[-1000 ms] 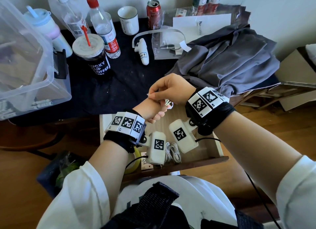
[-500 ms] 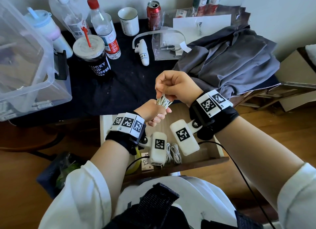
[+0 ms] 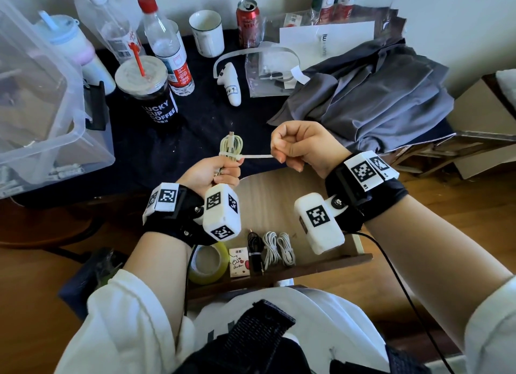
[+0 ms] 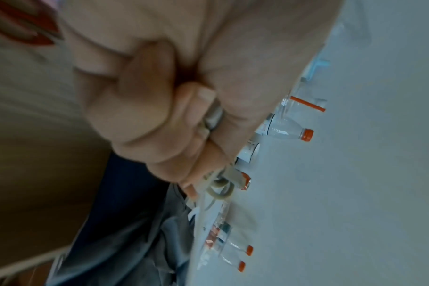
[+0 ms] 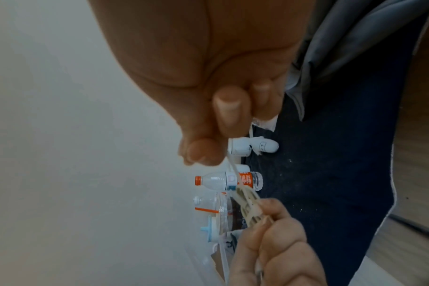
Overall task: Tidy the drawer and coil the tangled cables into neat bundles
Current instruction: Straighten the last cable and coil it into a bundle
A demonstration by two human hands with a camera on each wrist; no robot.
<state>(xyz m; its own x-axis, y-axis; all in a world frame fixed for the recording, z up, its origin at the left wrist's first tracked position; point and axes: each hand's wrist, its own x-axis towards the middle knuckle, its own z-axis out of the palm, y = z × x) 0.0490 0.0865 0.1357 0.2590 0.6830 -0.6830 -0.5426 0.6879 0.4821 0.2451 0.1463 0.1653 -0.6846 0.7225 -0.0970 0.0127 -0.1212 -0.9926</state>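
My left hand (image 3: 220, 170) grips a coiled pale cable bundle (image 3: 231, 146) upright above the open wooden drawer (image 3: 279, 189); its looped top sticks out above my fist. A white tie strip (image 3: 257, 156) wraps the bundle's middle and runs taut to the right. My right hand (image 3: 282, 153) pinches the strip's free end. In the left wrist view the cable (image 4: 214, 118) shows between my curled fingers. In the right wrist view the strip (image 5: 234, 168) runs from my fingertips to the bundle (image 5: 249, 205). Two tied white cable bundles (image 3: 279, 248) and a black one (image 3: 254, 248) lie in the drawer's front.
A yellow tape roll (image 3: 208, 262) and a small card box (image 3: 239, 266) lie beside the bundles in the drawer. The dark tabletop holds a coffee cup (image 3: 148, 94), bottles (image 3: 167, 46), a mug (image 3: 206, 32), a can (image 3: 247, 21), a white controller (image 3: 230, 83), grey cloth (image 3: 371, 94) and a clear bin (image 3: 42, 108).
My hands were close together at the bundle. Now the right hand has drawn away to the right, stretching the tie strip taut, and the left hand has lifted the bundle upright into view.
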